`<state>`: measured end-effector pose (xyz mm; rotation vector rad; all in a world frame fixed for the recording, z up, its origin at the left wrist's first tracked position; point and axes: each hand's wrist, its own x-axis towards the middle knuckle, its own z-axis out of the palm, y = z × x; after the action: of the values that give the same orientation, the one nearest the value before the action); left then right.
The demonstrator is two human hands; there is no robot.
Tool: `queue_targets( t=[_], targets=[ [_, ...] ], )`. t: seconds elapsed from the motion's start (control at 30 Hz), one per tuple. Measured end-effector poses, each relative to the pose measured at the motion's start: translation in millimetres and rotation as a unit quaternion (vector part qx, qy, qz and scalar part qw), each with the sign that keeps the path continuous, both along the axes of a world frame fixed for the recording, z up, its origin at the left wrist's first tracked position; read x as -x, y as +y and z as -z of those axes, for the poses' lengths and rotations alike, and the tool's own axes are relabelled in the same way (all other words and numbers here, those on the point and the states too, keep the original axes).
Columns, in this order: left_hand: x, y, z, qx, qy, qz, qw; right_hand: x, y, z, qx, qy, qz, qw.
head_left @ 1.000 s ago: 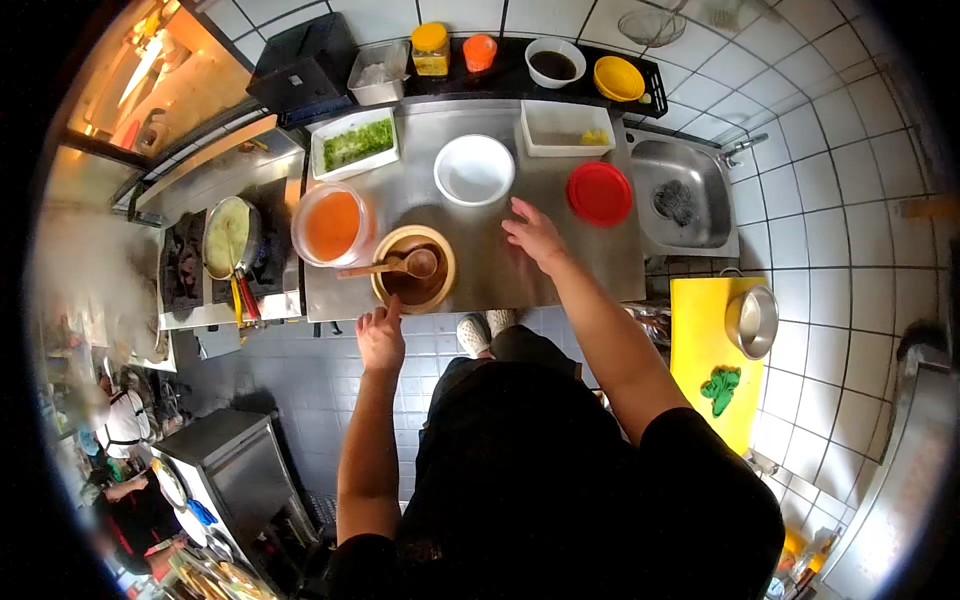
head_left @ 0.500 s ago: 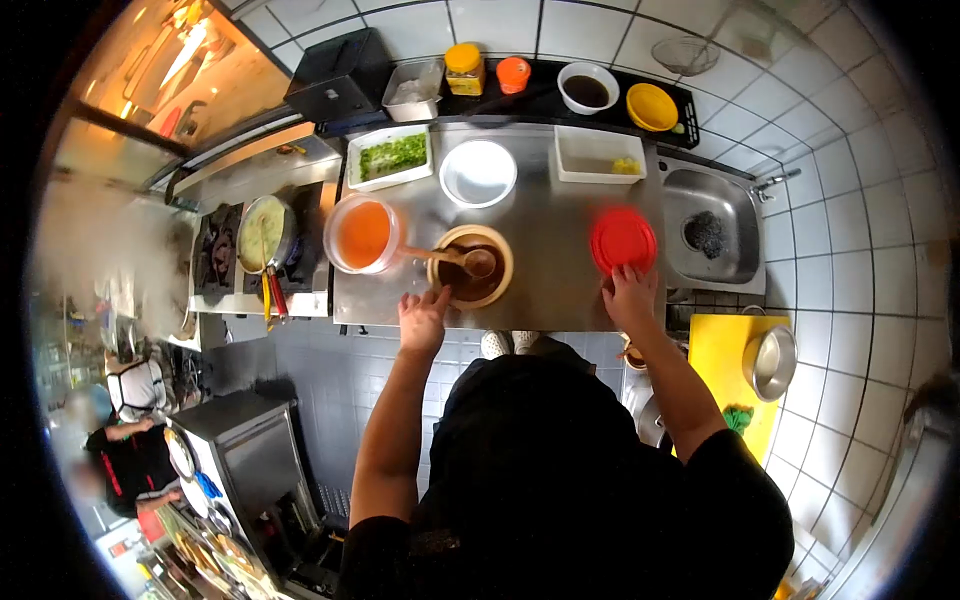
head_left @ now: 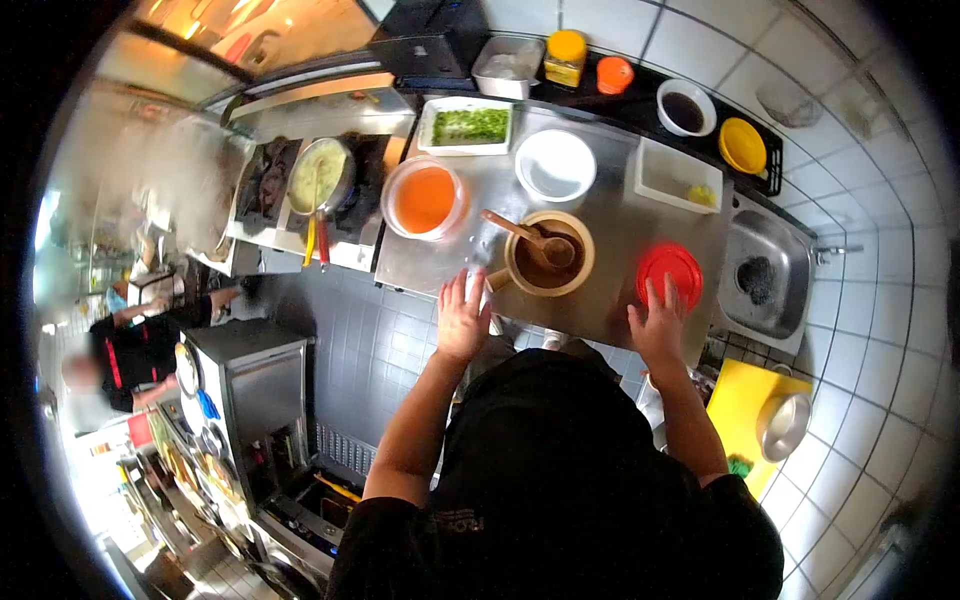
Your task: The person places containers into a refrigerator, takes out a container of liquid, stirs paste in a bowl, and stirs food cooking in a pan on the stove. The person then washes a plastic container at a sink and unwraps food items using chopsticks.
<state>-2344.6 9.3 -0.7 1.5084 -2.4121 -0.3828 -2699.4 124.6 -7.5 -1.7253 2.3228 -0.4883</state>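
Observation:
A cream-coloured pot (head_left: 588, 258) with a short side handle stands near the counter's front edge, brown liquid inside. Resting in it is a wooden ladle (head_left: 510, 224), its shaft over the rim toward the upper left. My left hand (head_left: 464, 318) is just left of the pot handle, fingers stretched out and holding nothing; whether a fingertip touches the handle I cannot tell. On the right, my right hand (head_left: 657, 328) has its fingers extended over the near edge of a round red lid (head_left: 672, 272), not wrapped round it. What lies under the lid is hidden.
Behind are a tub of orange liquid (head_left: 424, 198), a white bowl (head_left: 555, 165), a tray of chopped greens (head_left: 470, 126) and a white bin (head_left: 668, 178). A pan (head_left: 320, 178) sits on the stove at left; a sink (head_left: 765, 285) is at right. Another person (head_left: 140, 355) stands far left.
The camera view has turned, shifting the scene. The ladle's shaft has swung off the orange tub's side, and the pot's handle now shows. My left hand's fingers have spread beside the pot.

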Motion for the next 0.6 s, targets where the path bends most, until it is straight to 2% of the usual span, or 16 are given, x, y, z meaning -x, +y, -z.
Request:
queue_targets(
  t=[0.1,0.23,0.3,0.37,0.5,0.6],
  targets=[
    [-43,21,7,-0.028,0.038,-0.081,0.996,-2,-10,-3,0.013,0.023,-0.020,0.999],
    [-114,30,13,-0.010,0.008,-0.203,0.979,-17,-28,-10,0.037,0.011,-0.009,0.999],
    [-160,17,5,0.048,0.036,-0.230,0.971,-28,-39,-12,0.042,0.014,0.004,0.999],
    [-203,-9,-15,0.119,0.007,-0.248,0.961,-41,-52,-17,0.036,0.041,0.016,0.998],
    [-289,-90,-45,0.176,-0.036,-0.209,0.961,-86,-81,-28,0.088,0.073,0.042,0.993],
    [-339,-164,-52,0.131,-0.139,-0.068,0.979,-140,-100,-35,0.107,0.043,0.085,0.990]
  ],
)
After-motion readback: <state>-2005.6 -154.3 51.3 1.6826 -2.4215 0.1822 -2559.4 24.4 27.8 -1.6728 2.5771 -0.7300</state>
